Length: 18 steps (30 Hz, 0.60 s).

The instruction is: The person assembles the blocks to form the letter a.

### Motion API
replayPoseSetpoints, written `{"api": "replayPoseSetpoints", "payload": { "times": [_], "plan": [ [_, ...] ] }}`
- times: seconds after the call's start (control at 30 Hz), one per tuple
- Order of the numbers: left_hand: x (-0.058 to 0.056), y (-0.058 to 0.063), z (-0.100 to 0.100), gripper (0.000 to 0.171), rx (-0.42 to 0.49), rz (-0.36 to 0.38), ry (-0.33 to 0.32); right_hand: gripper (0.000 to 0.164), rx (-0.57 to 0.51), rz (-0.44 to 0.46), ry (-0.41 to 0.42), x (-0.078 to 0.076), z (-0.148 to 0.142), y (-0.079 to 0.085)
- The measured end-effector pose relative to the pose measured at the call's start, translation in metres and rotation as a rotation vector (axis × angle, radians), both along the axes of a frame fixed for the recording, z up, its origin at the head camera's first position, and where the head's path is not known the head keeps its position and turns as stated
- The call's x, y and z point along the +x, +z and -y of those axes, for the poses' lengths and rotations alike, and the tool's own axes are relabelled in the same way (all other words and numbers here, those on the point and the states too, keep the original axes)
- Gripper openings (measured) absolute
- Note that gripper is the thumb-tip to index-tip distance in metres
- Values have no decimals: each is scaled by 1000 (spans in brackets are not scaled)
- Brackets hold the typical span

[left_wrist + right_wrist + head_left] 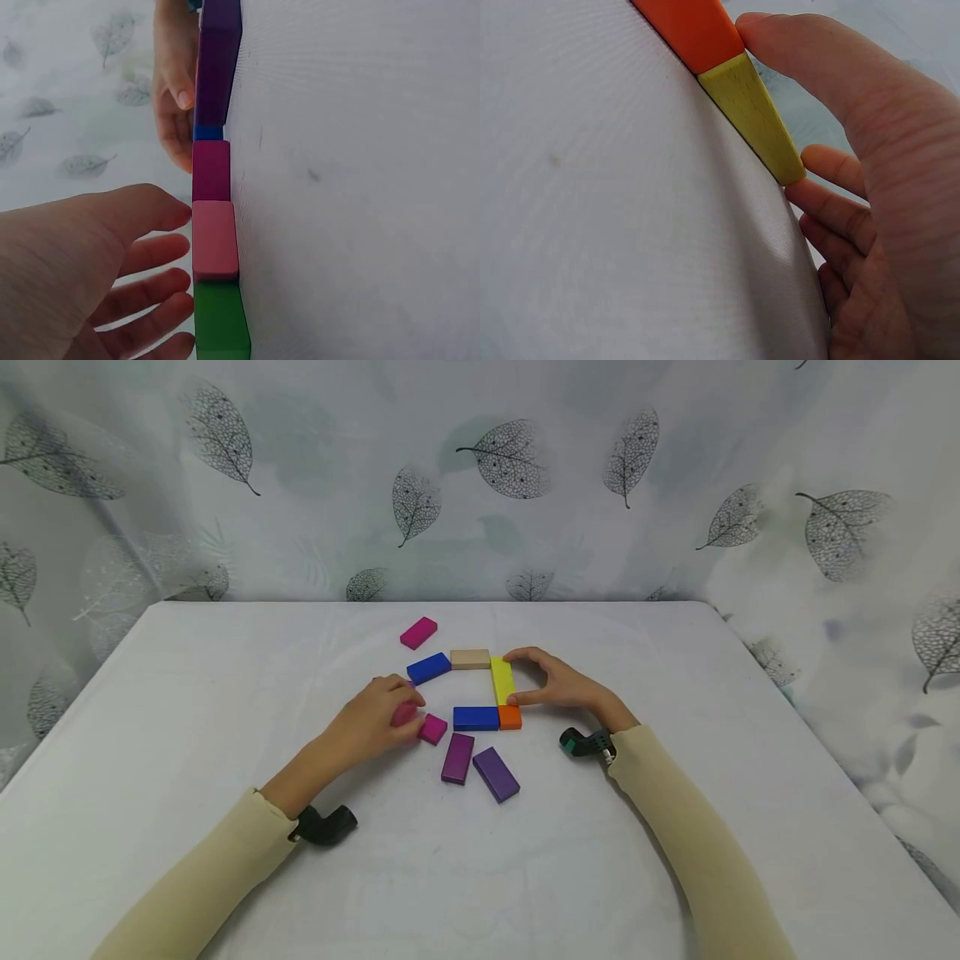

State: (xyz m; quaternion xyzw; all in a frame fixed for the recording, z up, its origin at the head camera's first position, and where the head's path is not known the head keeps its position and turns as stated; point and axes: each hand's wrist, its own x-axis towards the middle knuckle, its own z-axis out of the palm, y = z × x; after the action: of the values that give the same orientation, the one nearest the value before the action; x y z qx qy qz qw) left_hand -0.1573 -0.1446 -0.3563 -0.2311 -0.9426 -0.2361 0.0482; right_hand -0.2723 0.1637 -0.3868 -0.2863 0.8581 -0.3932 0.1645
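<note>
My left hand (367, 714) is over a pink block (215, 240) at the left of a rough ring of blocks. Its fingers are loosely bent, with thumb and fingertips right at the top edges of the pink block and a green block (222, 321). A small magenta block (432, 729) lies beside the thumb. My right hand (558, 681) spans the yellow block (503, 682), fingertips at its far end and thumb at its near end, where it meets an orange block (510, 717). The green block is hidden under the left hand in the head view.
Blue blocks (476, 718) (429, 668) and a tan block (470, 659) are part of the ring. Two purple blocks (457, 758) (497, 774) lie in front, and a magenta block (418, 633) lies behind. All sit on a white-covered table (480, 877) before a leaf-patterned curtain (322, 468).
</note>
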Motion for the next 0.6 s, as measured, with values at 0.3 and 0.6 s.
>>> {"api": "replayPoseSetpoints", "payload": {
  "times": [0.3,0.6],
  "plan": [
    [2,0,3,33,1,26,62,70,7,-5,4,0,0,0],
    [2,-2,1,32,29,71,32,71,13,-10,6,0,-1,1]
  ]
}}
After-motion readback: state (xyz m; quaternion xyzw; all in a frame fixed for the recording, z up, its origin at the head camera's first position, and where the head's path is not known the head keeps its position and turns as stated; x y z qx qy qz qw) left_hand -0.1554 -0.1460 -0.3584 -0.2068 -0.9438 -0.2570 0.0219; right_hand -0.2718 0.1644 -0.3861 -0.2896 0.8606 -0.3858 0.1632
